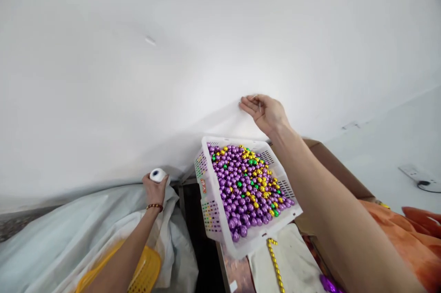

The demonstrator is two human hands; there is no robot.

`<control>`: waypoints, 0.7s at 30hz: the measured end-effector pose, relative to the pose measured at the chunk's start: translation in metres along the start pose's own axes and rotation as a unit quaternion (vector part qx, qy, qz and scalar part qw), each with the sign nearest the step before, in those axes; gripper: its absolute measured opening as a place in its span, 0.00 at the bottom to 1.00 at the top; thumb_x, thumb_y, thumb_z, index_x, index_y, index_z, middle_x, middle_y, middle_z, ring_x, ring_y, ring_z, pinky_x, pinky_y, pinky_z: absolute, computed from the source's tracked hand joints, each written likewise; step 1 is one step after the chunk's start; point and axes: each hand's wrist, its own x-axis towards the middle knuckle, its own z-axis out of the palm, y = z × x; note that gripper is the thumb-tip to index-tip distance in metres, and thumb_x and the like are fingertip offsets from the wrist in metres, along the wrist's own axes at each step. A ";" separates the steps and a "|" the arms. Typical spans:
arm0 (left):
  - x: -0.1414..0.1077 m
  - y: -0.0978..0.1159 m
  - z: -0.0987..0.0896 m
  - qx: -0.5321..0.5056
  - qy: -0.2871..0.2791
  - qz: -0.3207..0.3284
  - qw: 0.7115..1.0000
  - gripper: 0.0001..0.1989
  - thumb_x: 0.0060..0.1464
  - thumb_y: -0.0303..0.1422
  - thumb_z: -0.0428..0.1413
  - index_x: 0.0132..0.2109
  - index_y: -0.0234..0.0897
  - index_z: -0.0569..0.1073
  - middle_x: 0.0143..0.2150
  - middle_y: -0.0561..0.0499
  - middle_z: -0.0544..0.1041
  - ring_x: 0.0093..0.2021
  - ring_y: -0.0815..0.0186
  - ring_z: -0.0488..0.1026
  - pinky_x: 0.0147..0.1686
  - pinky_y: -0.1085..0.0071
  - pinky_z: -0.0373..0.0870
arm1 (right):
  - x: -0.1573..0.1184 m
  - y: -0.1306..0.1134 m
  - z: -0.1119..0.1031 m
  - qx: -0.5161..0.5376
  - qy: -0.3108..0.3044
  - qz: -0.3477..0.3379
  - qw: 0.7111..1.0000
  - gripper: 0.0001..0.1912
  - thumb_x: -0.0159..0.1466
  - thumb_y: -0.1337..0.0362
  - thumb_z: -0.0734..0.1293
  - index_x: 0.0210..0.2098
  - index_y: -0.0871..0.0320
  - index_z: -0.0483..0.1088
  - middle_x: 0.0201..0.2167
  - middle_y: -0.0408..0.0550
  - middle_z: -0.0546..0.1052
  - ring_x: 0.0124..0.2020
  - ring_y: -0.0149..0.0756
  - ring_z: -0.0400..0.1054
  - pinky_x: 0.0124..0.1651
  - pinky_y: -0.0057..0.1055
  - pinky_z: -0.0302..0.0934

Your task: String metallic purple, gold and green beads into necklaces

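My left hand, with a beaded bracelet at the wrist, is closed round a white spool of thread whose dark centre hole faces me. Higher up on the right, my right hand is raised before the white wall, fingers pinched together. A thin white thread shows at those fingers; its course between the two hands cannot be made out. Below my right hand is a white plastic basket, filled with shiny purple, gold and green beads.
A gold bead string lies on pale cloth in front of the basket. At the lower left, a yellow basket rests by grey-white sheeting. Right are a cardboard box, orange fabric and a power strip.
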 end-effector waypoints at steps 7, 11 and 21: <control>0.001 -0.008 0.031 0.031 -0.045 0.111 0.992 0.27 0.43 0.36 0.66 0.49 0.34 0.66 0.47 0.41 0.69 0.56 0.45 0.66 0.60 0.44 0.63 | -0.002 0.019 -0.051 -0.004 0.093 0.025 0.995 0.06 0.58 0.73 0.63 0.28 0.57 0.64 0.29 0.46 0.78 0.41 0.37 0.79 0.53 0.36 0.74; -0.003 -0.022 0.042 0.060 -0.077 0.103 0.990 0.26 0.44 0.33 0.67 0.49 0.35 0.67 0.49 0.42 0.70 0.55 0.49 0.68 0.60 0.49 0.65 | 0.002 0.034 -0.087 -0.083 0.118 0.028 0.989 0.06 0.58 0.72 0.64 0.26 0.57 0.65 0.29 0.45 0.78 0.42 0.36 0.79 0.52 0.35 0.73; -0.009 -0.059 0.050 0.104 -0.088 0.011 0.991 0.28 0.44 0.33 0.68 0.51 0.35 0.65 0.48 0.44 0.70 0.50 0.53 0.72 0.55 0.53 0.69 | -0.005 0.059 -0.105 -0.229 0.106 0.068 0.965 0.11 0.59 0.76 0.65 0.23 0.57 0.68 0.28 0.47 0.79 0.37 0.33 0.78 0.43 0.28 0.73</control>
